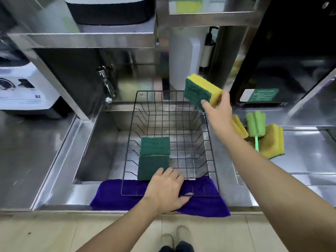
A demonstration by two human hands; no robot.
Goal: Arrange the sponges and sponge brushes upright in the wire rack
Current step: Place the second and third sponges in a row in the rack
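- Fingers [206,103] of the right hand [221,113] pinch a sponge [201,91] above the rack's [212,151] far right corner — clear of the wire.
- Left hand [166,188] lies spread and flat on the near rim, gripping nothing, seemingly steadying it.
- Two sponges [154,157] stand upright at near left.
- Step in hand: carrying in the third.
- Next — probably lower it on edge into an open slot.
- Two more sponges [272,140] and a brush [256,124] wait on the counter at right.

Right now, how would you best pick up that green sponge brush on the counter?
Probably by the thick foam head of the green sponge brush, pinched from above. Its thin handle lies across a yellow sponge, and only a short stretch of it shows.
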